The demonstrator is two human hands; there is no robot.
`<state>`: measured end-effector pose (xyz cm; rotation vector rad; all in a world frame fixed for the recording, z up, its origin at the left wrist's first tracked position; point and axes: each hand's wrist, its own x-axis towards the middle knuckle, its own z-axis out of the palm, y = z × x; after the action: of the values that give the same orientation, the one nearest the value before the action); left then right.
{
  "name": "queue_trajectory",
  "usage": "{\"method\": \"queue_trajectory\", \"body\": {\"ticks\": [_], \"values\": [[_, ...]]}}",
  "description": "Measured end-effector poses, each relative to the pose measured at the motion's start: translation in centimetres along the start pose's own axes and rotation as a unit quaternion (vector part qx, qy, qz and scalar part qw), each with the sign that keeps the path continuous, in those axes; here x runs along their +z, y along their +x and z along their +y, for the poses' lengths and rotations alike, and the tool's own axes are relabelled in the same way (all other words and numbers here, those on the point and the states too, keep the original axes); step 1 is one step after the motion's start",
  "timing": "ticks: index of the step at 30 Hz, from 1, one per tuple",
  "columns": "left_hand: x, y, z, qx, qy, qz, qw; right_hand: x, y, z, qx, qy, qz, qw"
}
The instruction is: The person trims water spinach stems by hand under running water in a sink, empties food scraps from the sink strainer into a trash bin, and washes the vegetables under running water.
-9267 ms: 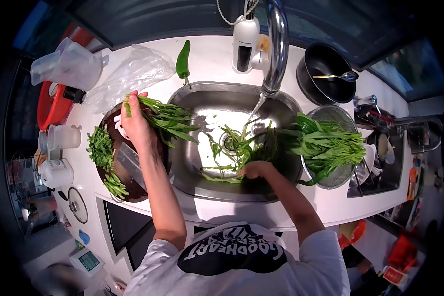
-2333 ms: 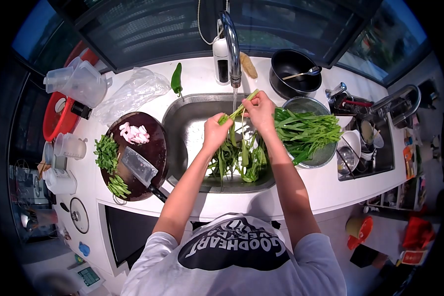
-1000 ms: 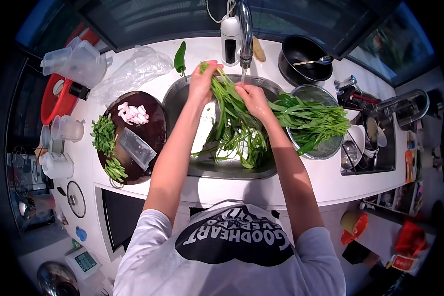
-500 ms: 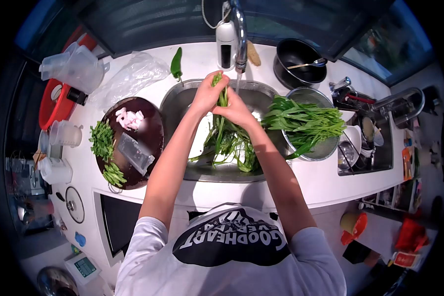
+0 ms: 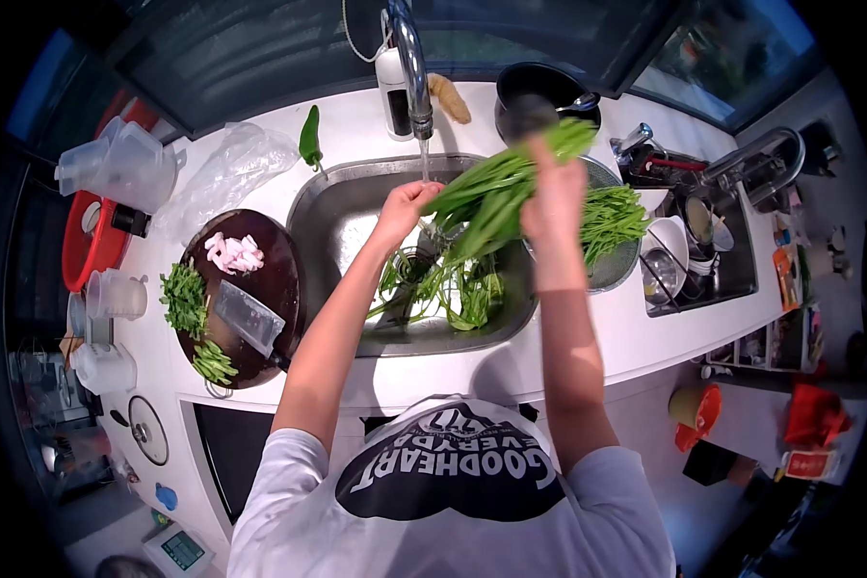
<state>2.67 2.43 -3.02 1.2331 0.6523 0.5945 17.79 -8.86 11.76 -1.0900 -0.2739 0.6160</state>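
My right hand, smeared by motion, is closed round a bunch of long leafy greens raised above the sink's right side. The leaves slant down to the left. My left hand is beside the running tap, its fingers pinched together at the leaf tips; what they hold, if anything, is hidden. Below both hands, loose leafy greens with thin stems lie in the steel sink. More greens fill a strainer bowl right of the sink, partly behind my right forearm.
Left of the sink, a round dark board bears a cleaver, chopped greens and pale pink pieces. A green pepper and plastic bag lie behind. At the back right is a black pot; a dish rack stands right.
My hands were together at the tap on a bunch of stems. Now my right hand has swung right with a bunch of greens raised, and the strainer's heap looks smaller. My left hand stays near the tap.
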Motion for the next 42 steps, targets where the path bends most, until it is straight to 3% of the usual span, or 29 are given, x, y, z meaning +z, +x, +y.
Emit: {"method": "queue_trajectory", "body": {"ticks": [2,3,6,7,8,10,12,13,14,16,17,19,21,23,24,25,26,27,29,30,31,32,34,35,38,40,42], "values": [[-1.0,0.3,-1.4,-0.017,-0.027,0.007,0.999,-3.2,2.5,-2.5,-0.030,0.035,0.014,0.999],[-0.7,0.3,-1.7,-0.026,-0.052,0.060,0.997,-5.2,3.8,-3.2,-0.049,0.043,0.025,0.998],[-1.6,0.1,-3.7,-0.086,0.016,0.098,0.991,-10.8,7.4,-2.2,-0.035,-0.024,0.084,0.996],[-2.1,0.0,-5.5,-0.116,0.065,0.110,0.985,-12.3,7.9,-0.7,-0.047,-0.079,0.113,0.989],[-3.7,0.7,-10.7,-0.082,0.105,0.116,0.984,-13.6,8.4,0.9,-0.059,-0.133,0.141,0.979],[-5.1,-1.1,-13.8,-0.183,0.289,0.134,0.930,-14.5,8.7,1.7,-0.075,-0.191,0.153,0.967],[-7.9,-2.5,-18.8,-0.326,0.358,0.142,0.863,-14.6,7.3,1.7,-0.077,-0.204,0.121,0.968],[-7.7,-3.8,-19.4,-0.383,0.407,0.192,0.807,-14.1,6.6,1.2,-0.060,-0.219,0.133,0.965],[-7.5,-5.1,-19.9,-0.434,0.451,0.239,0.742,-13.6,5.8,0.7,-0.091,-0.275,0.151,0.945],[-7.1,-7.2,-17.9,-0.455,0.429,0.232,0.745,-12.3,4.1,-0.4,-0.157,-0.384,0.184,0.891],[-7.2,-7.7,-18.3,-0.430,0.491,0.220,0.725,-11.3,3.0,-0.9,-0.240,-0.439,0.187,0.846],[-7.0,-7.0,-19.6,-0.414,0.455,0.226,0.755,-9.1,0.2,-1.4,-0.394,-0.533,0.183,0.726],[-5.5,-6.0,-19.9,-0.381,0.417,0.223,0.794,-6.3,-2.3,-0.1,-0.333,-0.362,0.073,0.867],[-3.7,-4.8,-21.0,-0.315,0.419,0.178,0.833,-5.9,-4.5,2.3,-0.353,-0.463,-0.097,0.807],[-2.5,-4.2,-22.0,-0.289,0.453,0.143,0.831,-5.4,-5.3,4.0,-0.375,-0.507,-0.174,0.757],[-1.1,-3.6,-22.1,-0.303,0.469,0.093,0.824,-5.6,-5.9,6.6,-0.357,-0.509,-0.240,0.746],[-0.6,-2.8,-25.3,-0.280,0.482,0.047,0.829,-5.7,-6.7,8.5,-0.252,-0.498,-0.293,0.776],[0.3,-2.8,-26.4,-0.253,0.512,0.006,0.821,-5.6,-6.2,10.1,-0.176,-0.525,-0.363,0.750],[2.4,-3.3,-28.7,-0.143,0.581,-0.099,0.795,-8.8,-4.1,16.8,-0.116,-0.648,-0.396,0.640],[3.4,-3.7,-30.1,-0.081,0.585,-0.147,0.794,-8.9,-2.8,17.9,-0.040,-0.679,-0.381,0.626],[4.3,-4.0,-32.1,-0.026,0.515,-0.208,0.831,-9.1,-1.6,18.9,0.035,-0.710,-0.363,0.603],[5.2,-4.4,-34.0,0.019,0.435,-0.275,0.857,-8.2,-0.1,19.0,0.156,-0.705,-0.309,0.619],[5.5,-5.4,-26.7,-0.056,0.341,-0.340,0.875,-9.0,1.4,20.7,0.273,-0.682,-0.260,0.627],[5.5,-5.6,-23.4,-0.091,0.317,-0.355,0.875,-10.9,2.2,23.4,0.270,-0.678,-0.268,0.629],[2.2,-4.5,-17.7,-0.141,0.358,-0.335,0.860,-12.8,1.6,29.1,0.237,-0.732,-0.174,0.614],[-2.5,-1.8,-21.5,-0.088,0.463,-0.294,0.832,-13.5,0.6,31.6,0.227,-0.752,-0.181,0.592],[-3.0,-0.1,-14.6,-0.139,0.580,-0.114,0.795,-13.6,-0.6,32.8,0.154,-0.766,-0.233,0.579]]}}
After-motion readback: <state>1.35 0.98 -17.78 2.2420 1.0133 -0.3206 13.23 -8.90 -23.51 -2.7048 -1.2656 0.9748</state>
